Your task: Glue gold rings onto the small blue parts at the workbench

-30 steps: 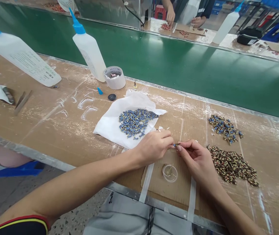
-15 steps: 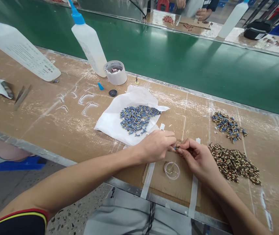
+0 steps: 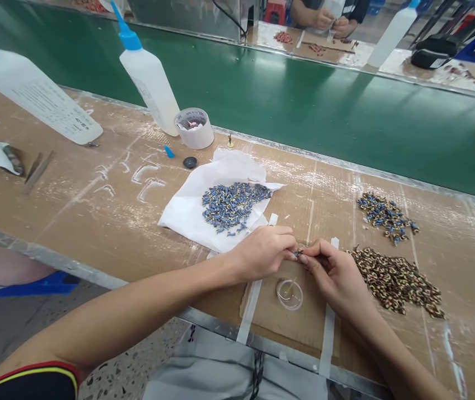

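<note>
My left hand (image 3: 267, 251) and right hand (image 3: 332, 272) pinched a small blue piece (image 3: 298, 253) between them | blue pile (image 3: 234, 205) lay beyond my left | brown pile (image 3: 399, 280) beside my right | clear cup (image 3: 289, 294) nearer me

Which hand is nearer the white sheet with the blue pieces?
Left. The left hand is close by the near-right edge of the white sheet; the right hand is farther right, beside the dark pile.
</note>
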`<state>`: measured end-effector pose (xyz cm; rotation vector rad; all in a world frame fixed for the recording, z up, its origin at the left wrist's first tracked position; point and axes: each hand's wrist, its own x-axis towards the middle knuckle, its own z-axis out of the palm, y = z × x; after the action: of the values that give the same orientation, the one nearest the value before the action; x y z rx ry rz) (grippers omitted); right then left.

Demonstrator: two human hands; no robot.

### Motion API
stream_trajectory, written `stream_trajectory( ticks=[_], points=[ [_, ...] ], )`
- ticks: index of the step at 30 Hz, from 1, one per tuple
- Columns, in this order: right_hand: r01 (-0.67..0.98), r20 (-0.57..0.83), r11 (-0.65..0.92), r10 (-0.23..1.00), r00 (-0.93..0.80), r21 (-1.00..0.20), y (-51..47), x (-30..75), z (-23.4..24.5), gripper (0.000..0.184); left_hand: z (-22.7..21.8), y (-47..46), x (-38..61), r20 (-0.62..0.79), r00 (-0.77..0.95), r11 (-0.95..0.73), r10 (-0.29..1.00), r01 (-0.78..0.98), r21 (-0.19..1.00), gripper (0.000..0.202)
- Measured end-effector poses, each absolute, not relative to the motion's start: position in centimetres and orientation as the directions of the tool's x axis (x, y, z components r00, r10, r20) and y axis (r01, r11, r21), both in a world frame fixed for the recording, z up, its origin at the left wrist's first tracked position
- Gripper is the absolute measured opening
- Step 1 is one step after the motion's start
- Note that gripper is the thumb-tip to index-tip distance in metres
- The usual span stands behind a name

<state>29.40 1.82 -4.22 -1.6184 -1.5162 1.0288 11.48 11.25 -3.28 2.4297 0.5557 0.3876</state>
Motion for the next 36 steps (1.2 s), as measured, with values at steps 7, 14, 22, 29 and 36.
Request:
stream_trajectory(
  ticks=[7, 14, 22, 29, 36],
  points=[
    [0.234, -0.155, -0.176, 0.982, 0.106, -0.956, 2.1, 29.6, -4.3, 0.022, -3.3, 11.8, 11.4, 0.182, 0.856, -0.703, 0.484, 0.256, 0.663, 0.012],
    [0.152, -0.153, -0.174, 0.978, 0.14, -0.973, 2.2, 29.6, -4.2, 0.027, -3.2, 11.9, 11.4, 0.161, 0.876, -0.764, 0.454, 0.291, 0.575, 0.021],
    [0.146, -0.183, -0.19, 0.981, 0.056, -0.971, 2.3, 30.1, -4.4, 0.027, -3.3, 11.8, 11.4, 0.176, 0.884, -0.789, 0.434, 0.278, 0.548, 0.022],
    [0.314, -0.075, -0.086, 0.996, 0.046, -0.946, 1.8, 29.6, -5.0, 0.021, -3.4, 11.2, 11.8, 0.199, 0.888, -0.816, 0.415, 0.267, 0.514, 0.021],
    [0.502, 0.048, 0.027, 0.998, 0.029, -0.865, 1.5, 29.3, -5.1, 0.018, -3.7, 10.8, 11.9, 0.195, 0.886, -0.812, 0.421, 0.273, 0.516, 0.019]
  ],
)
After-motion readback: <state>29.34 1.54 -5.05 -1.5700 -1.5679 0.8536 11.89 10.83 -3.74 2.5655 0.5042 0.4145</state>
